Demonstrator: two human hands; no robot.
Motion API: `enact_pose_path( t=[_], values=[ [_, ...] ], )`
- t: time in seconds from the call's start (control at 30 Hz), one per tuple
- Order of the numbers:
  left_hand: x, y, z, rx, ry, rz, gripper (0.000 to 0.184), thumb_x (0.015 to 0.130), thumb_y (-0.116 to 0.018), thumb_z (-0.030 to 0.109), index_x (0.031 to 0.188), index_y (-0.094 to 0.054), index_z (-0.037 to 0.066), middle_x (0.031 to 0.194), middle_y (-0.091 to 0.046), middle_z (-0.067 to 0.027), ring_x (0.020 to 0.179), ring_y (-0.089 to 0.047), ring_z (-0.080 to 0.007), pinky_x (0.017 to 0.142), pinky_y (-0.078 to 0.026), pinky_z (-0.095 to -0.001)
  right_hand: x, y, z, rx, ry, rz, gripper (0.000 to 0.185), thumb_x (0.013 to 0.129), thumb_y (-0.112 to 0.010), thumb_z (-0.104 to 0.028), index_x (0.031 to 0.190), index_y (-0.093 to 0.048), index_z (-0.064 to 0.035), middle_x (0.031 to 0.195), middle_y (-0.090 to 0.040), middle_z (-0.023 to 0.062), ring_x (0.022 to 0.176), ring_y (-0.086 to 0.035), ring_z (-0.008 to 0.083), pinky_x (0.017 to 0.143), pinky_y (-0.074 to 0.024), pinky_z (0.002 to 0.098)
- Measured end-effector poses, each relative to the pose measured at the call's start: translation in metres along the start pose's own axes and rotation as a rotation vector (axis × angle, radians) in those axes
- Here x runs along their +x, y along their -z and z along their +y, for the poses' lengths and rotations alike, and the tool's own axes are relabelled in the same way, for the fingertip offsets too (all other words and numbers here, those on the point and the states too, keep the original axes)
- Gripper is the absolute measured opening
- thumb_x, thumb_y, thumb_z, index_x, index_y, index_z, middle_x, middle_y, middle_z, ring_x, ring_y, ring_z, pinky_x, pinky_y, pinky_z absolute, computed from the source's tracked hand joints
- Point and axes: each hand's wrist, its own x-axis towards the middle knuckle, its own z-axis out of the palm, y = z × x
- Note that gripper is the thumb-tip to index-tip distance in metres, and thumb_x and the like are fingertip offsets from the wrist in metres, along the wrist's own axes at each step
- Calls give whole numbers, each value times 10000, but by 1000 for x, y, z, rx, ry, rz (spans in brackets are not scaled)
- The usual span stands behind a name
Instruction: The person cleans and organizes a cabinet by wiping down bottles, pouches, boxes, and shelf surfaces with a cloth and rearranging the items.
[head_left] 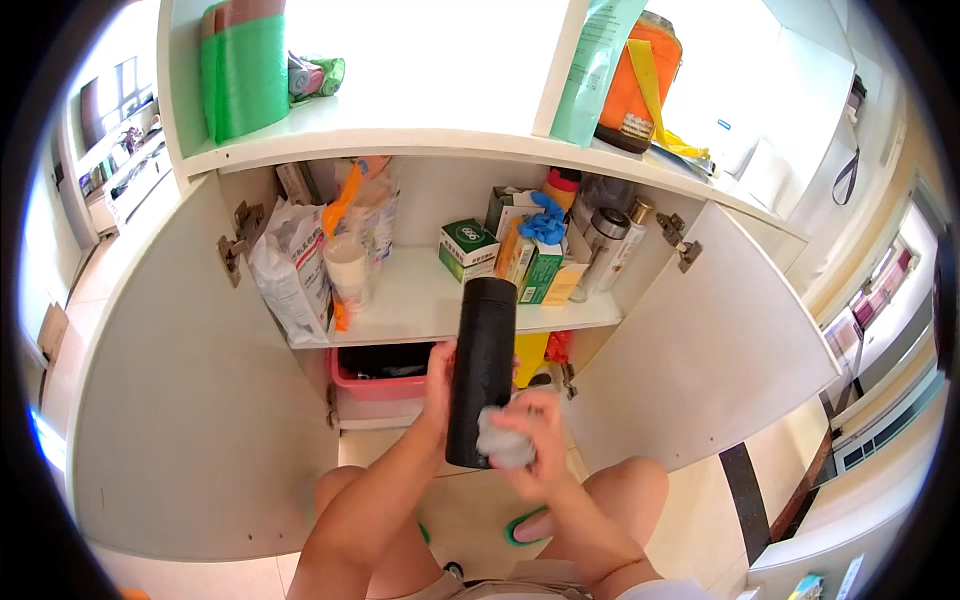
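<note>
A black cylindrical bottle, like a thermos [484, 350], is held tilted in front of the open cabinet. My left hand [438, 388] is wrapped round its left side, with some of the fingers hidden behind it. In my right hand [537, 437] is a crumpled white cloth or tissue [505, 440], pressed against the lower part of the bottle; motion blurs it a little. Behind the bottle on the shelf stand a green-and-white box [468, 248], a green box [540, 274] and a clear glass bottle with a dark lid [600, 250].
Two cabinet doors, left [200, 380] and right [690, 340], stand open on either side. A white bag [290, 270] and stacked paper cups [347, 270] occupy the shelf's left. Below sits a pink basin [375, 388]. An orange bag [635, 90] rests on the upper ledge.
</note>
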Motion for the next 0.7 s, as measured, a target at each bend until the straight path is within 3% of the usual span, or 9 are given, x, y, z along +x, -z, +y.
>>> enact_pose_path(
  t=[0.03, 0.1, 0.17, 0.23, 0.4, 0.63, 0.7],
  values=[
    [1, 10, 1, -1, 3, 4, 606, 894, -361, 551, 1114, -587, 33, 916, -648, -128, 765, -654, -218, 664, -555, -327, -11, -4, -7, 20, 6, -16, 459, 697, -709, -178, 1135, -615, -80, 1046, -461, 129, 977, -457, 275, 891, -377, 374],
    [2, 27, 2, -51, 109, -193, 680, 896, -369, 610, 1155, -534, 3, 981, -628, -168, 867, -640, -235, 740, -551, -355, -15, -4, -10, 37, 3, -24, 474, 681, -714, -172, 1138, -619, -88, 1044, -466, 130, 976, -458, 280, 893, -376, 385],
    [1, 22, -1, -54, 171, -212, 706, 895, -372, 646, 1186, -529, 22, 1029, -627, -162, 907, -640, -245, 785, -546, -369, 1, 0, -7, -78, 62, -19, 498, 633, -710, -99, 1126, -642, -98, 1049, -476, 118, 982, -451, 296, 885, -375, 391],
    [-4, -2, -6, -107, 225, -14, 643, 911, -385, 599, 1200, -538, 45, 1067, -630, -151, 917, -648, -252, 805, -548, -373, 25, 6, 4, -127, -12, 96, 519, 633, -707, -91, 1147, -632, -104, 1065, -478, 133, 997, -451, 297, 884, -379, 369],
    [-8, -21, -3, 110, 104, 46, 562, 929, -386, 564, 1153, -589, 90, 996, -648, -105, 827, -668, -215, 672, -573, -352, 70, 19, 34, -120, -113, 155, 461, 700, -686, -65, 1152, -592, -59, 1069, -451, 121, 999, -488, 265, 893, -406, 337],
    [3, 7, 1, -48, 79, 142, 677, 849, -535, 629, 1111, -579, 7, 943, -636, -103, 845, -624, -213, 783, -520, -335, -12, 2, -8, 6, -146, -77, 473, 710, -698, -50, 1168, -580, -54, 1102, -449, 137, 1011, -472, 280, 897, -396, 347],
    [2, -2, 6, -24, -40, 151, 677, 847, -546, 621, 1108, -572, -2, 925, -629, -97, 818, -616, -208, 762, -521, -328, -39, -10, -15, 49, -217, 155, 535, 704, -716, -64, 1210, -543, -39, 1079, -453, 125, 1008, -472, 253, 893, -395, 339]
  ],
)
